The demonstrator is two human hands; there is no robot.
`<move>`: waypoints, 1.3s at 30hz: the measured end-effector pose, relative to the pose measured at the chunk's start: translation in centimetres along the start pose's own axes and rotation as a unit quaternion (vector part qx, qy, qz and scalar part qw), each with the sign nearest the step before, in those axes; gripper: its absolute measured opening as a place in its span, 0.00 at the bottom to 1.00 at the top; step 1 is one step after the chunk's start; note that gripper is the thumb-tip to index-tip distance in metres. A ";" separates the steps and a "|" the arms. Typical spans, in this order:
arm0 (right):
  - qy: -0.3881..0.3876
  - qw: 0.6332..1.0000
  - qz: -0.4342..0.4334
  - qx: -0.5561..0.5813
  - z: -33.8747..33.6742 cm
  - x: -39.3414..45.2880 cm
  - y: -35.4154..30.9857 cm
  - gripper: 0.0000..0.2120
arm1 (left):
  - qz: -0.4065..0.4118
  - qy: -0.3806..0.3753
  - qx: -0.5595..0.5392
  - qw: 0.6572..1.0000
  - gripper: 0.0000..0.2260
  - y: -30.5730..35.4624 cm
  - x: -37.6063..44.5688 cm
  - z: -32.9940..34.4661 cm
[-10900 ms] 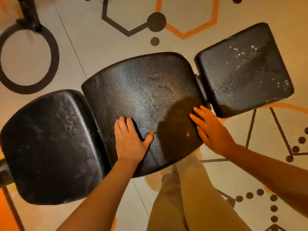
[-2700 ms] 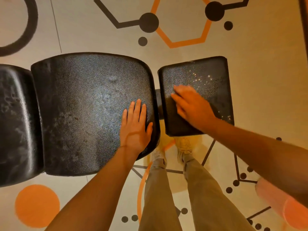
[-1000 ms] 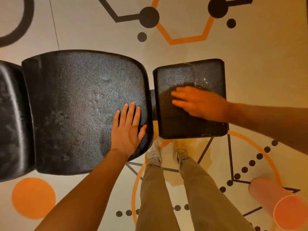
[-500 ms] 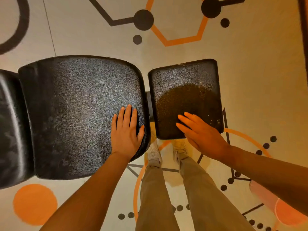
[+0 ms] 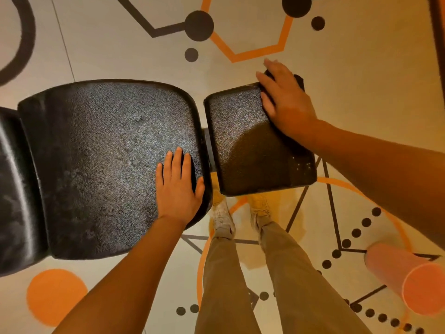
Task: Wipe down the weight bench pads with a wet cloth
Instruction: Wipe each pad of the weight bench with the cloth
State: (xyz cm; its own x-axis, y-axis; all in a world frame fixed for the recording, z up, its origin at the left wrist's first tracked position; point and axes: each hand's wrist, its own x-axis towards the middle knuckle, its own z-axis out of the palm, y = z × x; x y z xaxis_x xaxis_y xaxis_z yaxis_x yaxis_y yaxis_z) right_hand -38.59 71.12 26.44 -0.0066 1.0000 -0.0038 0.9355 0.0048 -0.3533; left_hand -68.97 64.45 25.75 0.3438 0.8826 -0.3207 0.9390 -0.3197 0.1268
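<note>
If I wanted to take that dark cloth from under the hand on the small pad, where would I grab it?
Pinch the dark cloth at the corner poking out past the right hand, coming from the far side of the small black textured pad. The rest lies hidden beneath the palm; that overhanging corner looks like the only free part.

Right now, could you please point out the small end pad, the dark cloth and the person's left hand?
small end pad [image 5: 250,150]: head view, middle of its top face.
dark cloth [image 5: 299,81]: head view, corner showing beyond the hand.
left hand [image 5: 179,189]: head view, back of the hand.
</note>
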 end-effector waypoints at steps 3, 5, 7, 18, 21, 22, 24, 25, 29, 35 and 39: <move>0.007 0.999 0.036 0.017 0.5 -3.7 -1.1 0.21 | 0.004 -0.005 0.004 1.000 0.31 -0.1 -0.1 0.1; -0.019 0.999 0.031 0.026 0.7 -7.9 -1.8 0.21 | 0.006 -0.004 0.003 1.000 0.32 -0.2 -0.1 0.1; -0.036 0.999 0.008 0.034 1.0 -12.5 -2.4 0.21 | 0.007 -0.004 0.003 1.000 0.31 -0.2 -0.1 0.1; -0.005 1.000 -0.009 0.009 1.3 -11.2 -1.4 0.20 | -0.011 -0.010 -0.009 1.000 0.32 0.6 -0.2 -0.3; 0.027 0.999 0.029 -0.004 0.5 -5.2 0.0 0.20 | -0.014 -0.010 -0.003 1.000 0.32 0.6 -0.3 -0.2; 0.038 0.999 0.027 -0.007 0.4 -3.5 0.4 0.20 | -0.017 -0.009 -0.004 1.000 0.31 0.7 -0.3 -0.2; 0.051 0.998 0.030 -0.001 0.2 -1.4 1.1 0.20 | -0.026 -0.011 -0.010 1.000 0.30 1.0 -0.2 -0.3; 0.055 0.998 0.040 0.005 0.2 -1.0 1.3 0.21 | -0.031 -0.015 -0.014 0.999 0.29 1.2 -0.2 -0.3; 0.074 0.992 0.089 0.046 0.4 -5.0 0.5 0.20 | -0.036 -0.021 -0.021 0.999 0.30 1.6 -0.2 -0.5; -0.012 0.997 0.061 0.056 1.1 -18.1 -1.5 0.22 | -0.040 -0.020 -0.019 0.999 0.30 1.7 -0.3 -0.4; -0.013 0.997 0.060 0.055 1.2 -19.0 -1.4 0.22 | -0.043 -0.022 -0.021 0.999 0.30 1.8 -0.3 -0.5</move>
State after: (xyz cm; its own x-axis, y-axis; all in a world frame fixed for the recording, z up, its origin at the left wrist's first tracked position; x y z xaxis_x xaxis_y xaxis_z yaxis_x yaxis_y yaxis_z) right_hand -40.20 52.11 25.87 0.0922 0.9929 -0.0757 0.8854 -0.1165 -0.4499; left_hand -67.45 63.75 26.54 0.2635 0.8897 -0.3729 0.9639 -0.2281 0.1371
